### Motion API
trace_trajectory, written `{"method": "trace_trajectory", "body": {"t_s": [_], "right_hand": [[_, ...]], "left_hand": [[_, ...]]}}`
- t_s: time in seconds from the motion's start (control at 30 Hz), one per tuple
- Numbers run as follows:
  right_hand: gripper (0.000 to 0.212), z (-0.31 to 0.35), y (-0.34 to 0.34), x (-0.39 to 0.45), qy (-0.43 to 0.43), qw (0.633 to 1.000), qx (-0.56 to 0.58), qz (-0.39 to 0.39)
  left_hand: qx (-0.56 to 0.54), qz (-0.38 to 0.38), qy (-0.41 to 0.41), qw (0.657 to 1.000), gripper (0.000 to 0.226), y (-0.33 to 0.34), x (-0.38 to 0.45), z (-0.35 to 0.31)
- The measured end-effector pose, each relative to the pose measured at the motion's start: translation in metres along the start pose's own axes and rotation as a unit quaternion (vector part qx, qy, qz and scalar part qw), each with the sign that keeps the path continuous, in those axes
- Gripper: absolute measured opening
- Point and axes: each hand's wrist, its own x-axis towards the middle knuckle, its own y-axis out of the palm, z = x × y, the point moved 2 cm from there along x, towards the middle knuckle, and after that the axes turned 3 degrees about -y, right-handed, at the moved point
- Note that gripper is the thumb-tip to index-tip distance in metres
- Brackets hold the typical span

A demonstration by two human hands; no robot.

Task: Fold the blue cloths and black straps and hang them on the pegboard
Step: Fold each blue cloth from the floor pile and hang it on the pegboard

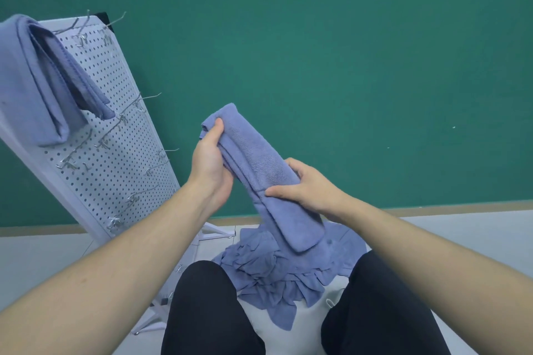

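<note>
A folded blue cloth [253, 164] hangs as a long narrow strip in front of me. My left hand [209, 163] grips its upper end, thumb on top. My right hand [305, 186] holds the strip lower down, fingers wrapped across it. The strip's lower end dangles over a pile of loose blue cloths [285, 271] on the floor between my knees. At the left stands a white pegboard [115, 135] with wire hooks. Two folded blue cloths [49, 78] hang over its upper hooks. I see no black straps.
A green wall [346, 66] fills the background, with a wooden skirting strip along the grey floor [467, 233]. The pegboard's white stand legs [213, 232] reach toward the cloth pile. My black-trousered knees [207, 308] frame the pile. Several lower hooks [150, 170] carry nothing.
</note>
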Motion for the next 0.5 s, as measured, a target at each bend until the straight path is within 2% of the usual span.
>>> {"method": "trace_trajectory", "body": {"t_s": [0.1, 0.17, 0.27, 0.37, 0.43, 0.5], "right_hand": [[0.025, 0.009, -0.007, 0.009, 0.032, 0.997, 0.006, 0.064], [0.024, 0.016, -0.012, 0.019, 0.034, 0.996, 0.004, 0.079], [0.028, 0.026, -0.016, 0.036, 0.009, 0.994, 0.061, 0.087], [0.034, 0.037, -0.018, 0.05, -0.011, 0.987, 0.094, 0.132], [0.035, 0.049, -0.019, 0.057, -0.017, 0.978, 0.092, 0.185], [0.037, 0.062, -0.019, 0.063, -0.016, 0.971, 0.074, 0.227]], "left_hand": [[-0.002, -0.018, -0.002, 1.0, 0.023, -0.028, 0.009, -0.004], [0.014, -0.018, -0.006, 1.0, 0.02, -0.049, 0.016, -0.004], [0.027, -0.029, -0.04, 0.998, 0.023, -0.078, 0.025, -0.003], [0.109, -0.03, -0.076, 0.991, 0.028, -0.095, 0.027, -0.002], [0.197, -0.041, -0.043, 0.979, 0.027, -0.1, 0.03, -0.006], [0.284, -0.031, 0.036, 0.958, 0.02, -0.095, 0.03, -0.019]]}}
